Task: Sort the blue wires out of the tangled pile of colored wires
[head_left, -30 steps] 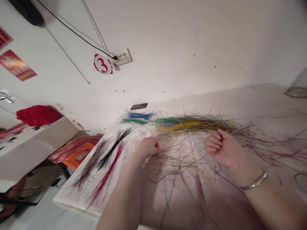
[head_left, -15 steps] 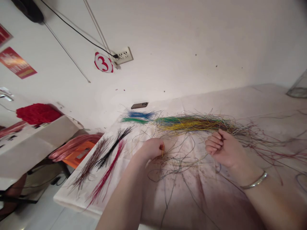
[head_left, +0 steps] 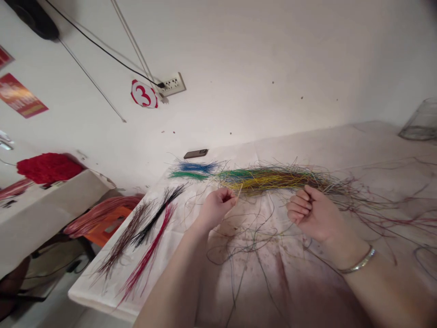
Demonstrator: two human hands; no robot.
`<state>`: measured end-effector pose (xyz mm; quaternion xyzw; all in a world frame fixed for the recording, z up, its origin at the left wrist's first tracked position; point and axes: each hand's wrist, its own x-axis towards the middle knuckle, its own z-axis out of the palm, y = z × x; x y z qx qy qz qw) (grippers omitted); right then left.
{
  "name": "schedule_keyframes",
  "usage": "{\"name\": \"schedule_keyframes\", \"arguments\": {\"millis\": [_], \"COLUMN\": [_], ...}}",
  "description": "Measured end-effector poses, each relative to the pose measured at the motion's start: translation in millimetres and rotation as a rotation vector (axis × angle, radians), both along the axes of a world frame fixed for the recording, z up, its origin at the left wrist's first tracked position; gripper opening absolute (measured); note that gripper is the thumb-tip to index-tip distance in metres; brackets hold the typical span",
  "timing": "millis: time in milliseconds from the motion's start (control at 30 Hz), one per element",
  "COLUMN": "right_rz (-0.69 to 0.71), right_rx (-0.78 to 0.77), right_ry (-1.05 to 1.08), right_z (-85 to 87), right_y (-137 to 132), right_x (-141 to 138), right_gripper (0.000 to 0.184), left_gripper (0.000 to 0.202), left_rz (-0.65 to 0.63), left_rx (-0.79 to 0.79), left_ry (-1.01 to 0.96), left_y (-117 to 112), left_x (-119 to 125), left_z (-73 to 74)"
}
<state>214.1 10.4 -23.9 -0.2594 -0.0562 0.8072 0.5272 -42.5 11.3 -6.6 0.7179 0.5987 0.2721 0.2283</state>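
My left hand [head_left: 217, 208] is closed in a pinch on a thin wire, whose pale yellowish end [head_left: 240, 189] sticks up past the fingertips. Opposite it, my right hand [head_left: 312, 213] has its fingers curled in; what they hold, if anything, is hidden. Behind both hands lies a long mixed bundle of wires [head_left: 269, 178], yellow, green, blue and brown. Loose tangled wires [head_left: 251, 241] spread over the cloth between and below my hands. Left of my left hand lie separate bunches of red wires [head_left: 150, 262], black wires [head_left: 160, 213] and brown wires [head_left: 124, 239].
Small blue wires [head_left: 196, 167] and green wires [head_left: 187, 175] lie at the back left, near a phone [head_left: 195, 154] by the wall. A glass container [head_left: 419, 123] stands far right. Left of the table are an orange stool [head_left: 105, 225] with pinkish strands and another table [head_left: 48, 209].
My left hand has turned and lifted slightly; the wire end at its fingertips now points up instead of down. My right hand stays curled. The whole view has shifted a little.
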Motion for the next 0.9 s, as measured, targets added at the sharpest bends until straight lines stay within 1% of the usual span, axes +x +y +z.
{"name": "schedule_keyframes", "arguments": {"millis": [100,167,300,367,467,567,633,767,900], "right_rz": [0.018,0.042,0.110,0.147,0.177,0.173,0.130,-0.057,-0.195], "right_rx": [0.118,0.226,0.418,0.488,0.542,0.541,0.504,0.423,0.322], "right_ry": [-0.084,-0.186,-0.417,-0.505,-0.603,-0.645,-0.646,-0.596,-0.429], "right_z": [1.1,1.1,-1.7,-4.8,-9.8,-11.3,-10.1,-8.1,-9.3], "right_y": [-4,-9,-18,-20,-21,-21,-22,-18,-4], "right_x": [-7,-14,-28,-32,-36,-38,-39,-34,-18], "right_gripper": [0.035,0.031,0.019,0.020,0.022,0.022,0.025,0.027,0.023], "left_gripper": [0.014,0.014,0.011,0.011,0.010,0.008,0.006,0.007,0.009], "left_rz": [-0.046,-0.080,-0.125,-0.135,-0.149,-0.143,-0.154,-0.185,-0.175], "left_rx": [0.040,0.058,0.068,0.070,0.097,0.107,0.080,0.036,0.041], "left_ry": [-0.218,-0.299,-0.248,-0.203,-0.169,-0.148,-0.145,-0.135,-0.076], "left_y": [-7,-13,-24,-27,-29,-30,-30,-29,-26], "left_x": [16,28,45,50,54,57,58,59,56], "left_z": [-2.6,-4.2,-4.4,-4.2,-5.5,-8.3,-9.8,-11.0,-12.6]}}
